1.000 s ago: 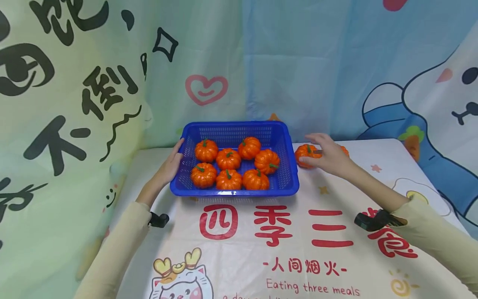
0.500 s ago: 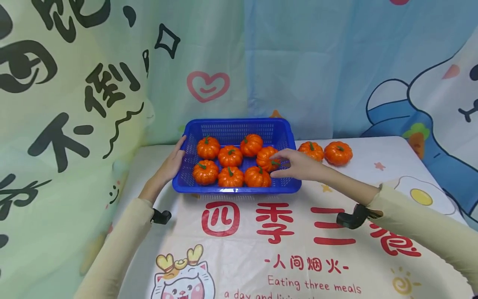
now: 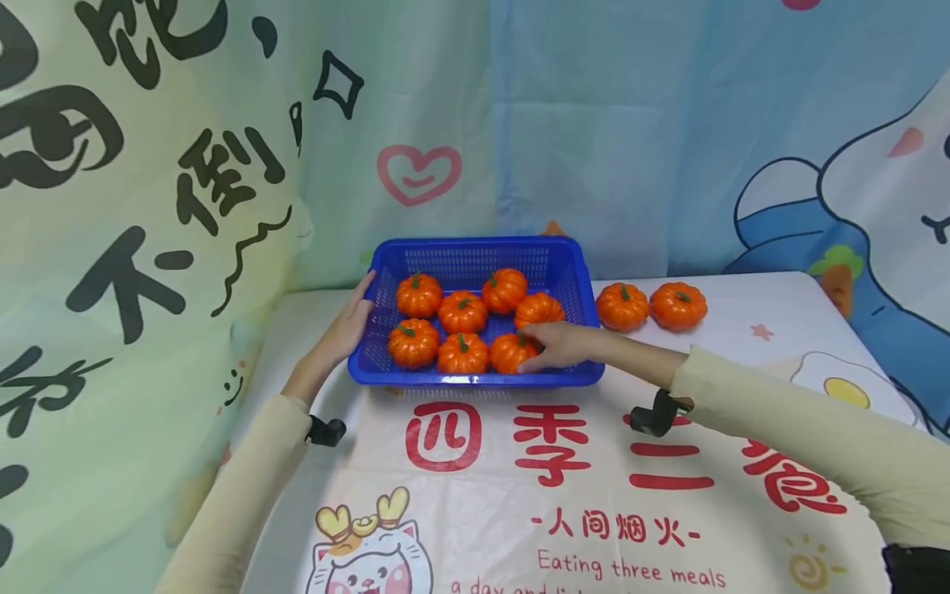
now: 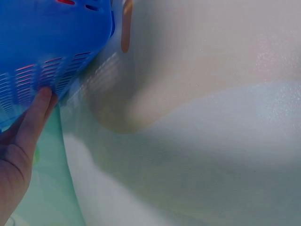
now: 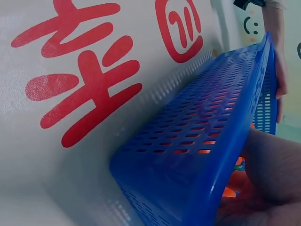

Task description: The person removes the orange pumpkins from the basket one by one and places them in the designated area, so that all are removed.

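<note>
A blue plastic basket point(image 3: 475, 379) with slotted walls holds several small orange pumpkins with green stems. My left hand point(image 3: 350, 323) lies against the basket's outer left wall, its fingers straight; the left wrist view shows those fingers point(image 4: 35, 115) touching the slotted side. Reaching over the right rim, my right hand point(image 3: 560, 345) has thumb and fingers round the front right pumpkin point(image 3: 510, 353), which stays down in the basket. Just behind it sits another pumpkin point(image 3: 539, 308), partly covered by the hand. The right wrist view shows little of the held pumpkin point(image 5: 229, 192), behind the basket wall.
Outside the basket, to its right, one pumpkin point(image 3: 622, 307) stands beside another pumpkin point(image 3: 679, 306) on the table. A printed cloth point(image 3: 594, 445) with red characters covers the tabletop. Behind the basket hangs a printed curtain point(image 3: 586, 165).
My right hand has moved left from a pumpkin on the table into the basket, down to the front right pumpkin there. My left hand keeps its place on the basket.
</note>
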`<state>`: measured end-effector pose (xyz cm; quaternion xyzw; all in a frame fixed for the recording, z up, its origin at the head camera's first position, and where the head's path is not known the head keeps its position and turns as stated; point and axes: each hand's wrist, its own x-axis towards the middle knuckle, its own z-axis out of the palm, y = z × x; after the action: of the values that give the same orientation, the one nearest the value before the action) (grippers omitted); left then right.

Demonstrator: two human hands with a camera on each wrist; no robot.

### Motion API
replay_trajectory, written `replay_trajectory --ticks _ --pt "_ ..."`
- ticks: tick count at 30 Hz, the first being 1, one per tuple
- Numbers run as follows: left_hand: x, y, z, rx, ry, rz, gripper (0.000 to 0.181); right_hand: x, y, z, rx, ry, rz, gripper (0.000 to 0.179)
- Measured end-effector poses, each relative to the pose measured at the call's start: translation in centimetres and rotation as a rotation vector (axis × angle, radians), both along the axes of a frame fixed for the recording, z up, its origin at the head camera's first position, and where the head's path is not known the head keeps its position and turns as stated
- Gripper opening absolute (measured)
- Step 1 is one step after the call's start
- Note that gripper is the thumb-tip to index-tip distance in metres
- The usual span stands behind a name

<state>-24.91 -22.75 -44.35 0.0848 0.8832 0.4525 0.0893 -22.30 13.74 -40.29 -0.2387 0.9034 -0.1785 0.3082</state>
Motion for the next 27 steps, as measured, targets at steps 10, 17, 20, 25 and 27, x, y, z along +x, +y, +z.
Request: replay_trajectory --ticks 10,17,20,25,27 --pt "0.6 0.5 1.8 0.052 -0.047 -0.012 0.059 0.0 0.0 -0.4 -0.119 0.003 -0.066 0.067" --pt "-0.4 -0.1 -0.5 0.031 0.001 -0.011 0.059 0.2 0.1 -0.5 -0.124 0.036 -0.085 0.067" --pt "-0.4 -0.2 -0.5 0.036 0.014 -0.004 0.059 0.1 0.2 -0.6 -0.139 0.053 -0.088 0.068" --pt "-0.3 -0.1 -0.2 0.041 0.007 -0.013 0.058 0.2 0.2 -0.7 -0.162 0.076 -0.105 0.070" --pt "-0.4 0.0 -0.2 0.045 0.004 -0.018 0.058 0.2 0.1 -0.7 -0.163 0.090 -0.112 0.071"
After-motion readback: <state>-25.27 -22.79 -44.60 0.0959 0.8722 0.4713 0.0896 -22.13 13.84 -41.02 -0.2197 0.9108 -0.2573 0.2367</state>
